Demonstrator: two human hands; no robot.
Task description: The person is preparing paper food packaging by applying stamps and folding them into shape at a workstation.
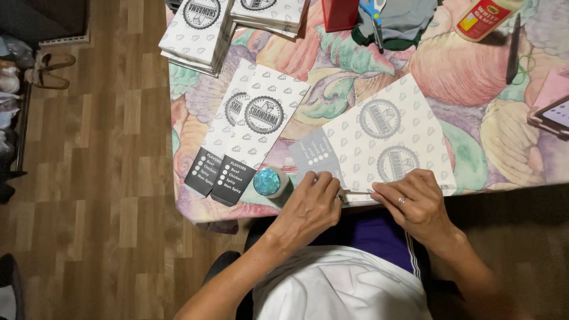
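A flat printed paper sheet (pixel 385 136), white with round grey emblems and a grey end panel, lies at the table's near edge. My left hand (pixel 311 204) presses on its lower left corner, fingers curled on the fold. My right hand (pixel 415 201), with a ring, pinches the sheet's bottom edge beside it. Both hands hold the same folded strip. A small round tub with a shiny blue lid (pixel 269 182) stands just left of my left hand.
Two finished paper bags (pixel 249 133) lie left of the sheet. Stacks of more sheets (pixel 198 29) sit at the far left. A red box (pixel 339 13), scissors (pixel 372 15), a glue bottle (pixel 483 18), a dark pen (pixel 512 47) and a phone (pixel 551 115) lie on the floral tablecloth (pixel 474 77).
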